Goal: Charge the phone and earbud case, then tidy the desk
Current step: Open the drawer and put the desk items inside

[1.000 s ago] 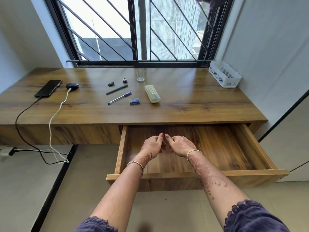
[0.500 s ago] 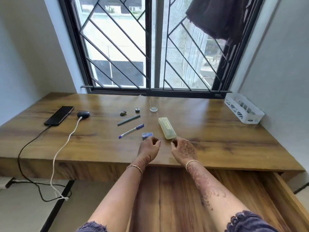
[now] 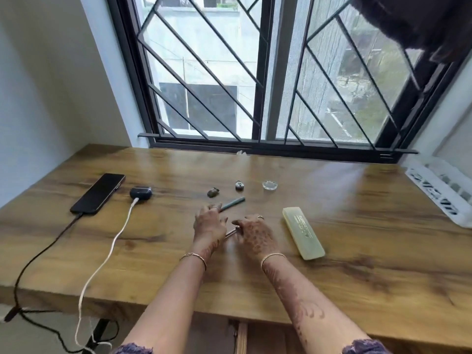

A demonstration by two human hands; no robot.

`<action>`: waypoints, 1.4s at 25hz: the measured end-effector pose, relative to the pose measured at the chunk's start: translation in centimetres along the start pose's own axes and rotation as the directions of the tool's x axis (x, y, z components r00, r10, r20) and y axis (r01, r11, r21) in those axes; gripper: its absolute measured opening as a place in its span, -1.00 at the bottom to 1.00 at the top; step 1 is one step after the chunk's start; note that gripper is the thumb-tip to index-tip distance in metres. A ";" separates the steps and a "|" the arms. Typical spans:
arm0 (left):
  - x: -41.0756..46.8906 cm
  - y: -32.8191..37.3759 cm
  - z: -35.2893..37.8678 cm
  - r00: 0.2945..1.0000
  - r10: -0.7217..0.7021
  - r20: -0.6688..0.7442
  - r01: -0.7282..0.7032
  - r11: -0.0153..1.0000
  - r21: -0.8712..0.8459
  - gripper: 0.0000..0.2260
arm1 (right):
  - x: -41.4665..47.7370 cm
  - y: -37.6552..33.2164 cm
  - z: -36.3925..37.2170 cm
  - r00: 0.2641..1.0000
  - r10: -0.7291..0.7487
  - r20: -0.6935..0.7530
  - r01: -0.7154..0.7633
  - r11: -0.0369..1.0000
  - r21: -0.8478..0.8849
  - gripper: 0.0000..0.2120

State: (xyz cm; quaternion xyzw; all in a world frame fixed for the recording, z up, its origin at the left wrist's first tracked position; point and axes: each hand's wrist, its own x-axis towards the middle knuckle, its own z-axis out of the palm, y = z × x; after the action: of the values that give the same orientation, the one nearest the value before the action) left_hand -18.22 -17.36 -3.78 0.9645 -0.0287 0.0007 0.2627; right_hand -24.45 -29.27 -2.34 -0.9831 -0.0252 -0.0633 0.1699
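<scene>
On the wooden desk (image 3: 357, 251), the black phone (image 3: 98, 193) lies at the far left with a black cable (image 3: 46, 251) plugged into it. Beside it sits the dark earbud case (image 3: 140, 193) with a white cable (image 3: 112, 246) plugged in. My left hand (image 3: 209, 223) curls its fingers over the near end of the green pen (image 3: 233, 202). My right hand (image 3: 251, 232) pinches the blue pen (image 3: 232, 232), of which only a short silver part shows between my hands. The eraser is hidden.
A pale yellow pencil case (image 3: 302, 232) lies right of my hands. Two small dark objects (image 3: 213, 192) (image 3: 239, 185) and a glass (image 3: 270, 185) stand farther back. A white basket (image 3: 441, 190) sits at the right wall. The open drawer (image 3: 241, 335) shows below the desk edge.
Both hands moved from the open drawer up onto the desk and forward to the pens. The view rose and moved closer to the desk.
</scene>
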 end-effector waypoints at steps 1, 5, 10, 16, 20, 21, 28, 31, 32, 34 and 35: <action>1.0 -0.1 0.1 1.000 0.017 0.026 -0.018 0.999 0.046 -0.60 | 0.6 -0.3 0.4 1.000 0.018 -0.009 -0.018 1.000 0.014 -0.72; 3.0 -0.7 0.7 0.995 0.102 0.007 -0.101 0.979 0.178 -0.72 | 1.6 -0.8 2.0 0.999 0.053 -0.005 -0.054 0.995 -0.086 -0.70; 2.1 -1.1 0.3 0.989 0.136 -0.053 -0.125 0.976 0.176 -0.88 | 2.3 -1.5 2.3 0.994 0.111 -0.002 -0.111 0.989 -0.099 -0.68; 0.4 -1.8 -0.3 0.994 0.100 0.038 -0.104 0.988 0.117 -0.83 | 2.3 -3.1 2.3 0.964 0.266 0.011 -0.265 0.961 -0.079 -0.66; -1.0 -2.1 -1.2 0.998 -0.012 0.059 0.014 0.999 -0.029 -0.78 | 2.3 -3.2 1.5 0.935 0.355 -0.002 -0.355 0.934 0.038 -0.67; -1.7 -2.1 -1.5 0.996 -0.060 0.060 0.065 0.994 -0.083 -0.77 | 2.0 -3.2 1.2 0.917 0.398 -0.001 -0.396 0.912 0.105 -0.66; -8.8 0.2 -2.4 0.969 -0.189 0.160 0.241 0.872 -0.426 -0.79 | -3.9 -2.1 -1.3 0.827 0.552 0.109 -0.519 0.674 0.526 -0.67; -13.2 2.3 -2.1 0.968 -0.173 0.183 0.242 0.841 -0.483 -0.79 | -7.6 0.3 -0.7 0.805 0.576 0.144 -0.520 0.567 0.638 -0.72; -14.7 3.0 -2.1 0.970 -0.155 0.186 0.226 0.855 -0.467 -0.79 | -8.7 1.4 -0.3 0.805 0.574 0.150 -0.519 0.558 0.647 -0.72; -17.4 4.0 -1.6 0.976 -0.139 0.169 0.196 0.901 -0.388 -0.76 | -12.1 1.8 -1.7 0.801 0.578 0.157 -0.523 0.546 0.654 -0.71; -18.8 4.5 -1.4 0.974 -0.144 0.174 0.200 0.906 -0.374 -0.76 | -14.0 1.6 -2.9 0.798 0.582 0.156 -0.524 0.543 0.656 -0.72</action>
State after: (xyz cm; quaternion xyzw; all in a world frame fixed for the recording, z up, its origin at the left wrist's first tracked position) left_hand -37.20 -19.46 -0.62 0.8894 0.0383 -0.0972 0.4451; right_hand -38.58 -32.18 -2.05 -0.8069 0.2716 -0.0322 0.5236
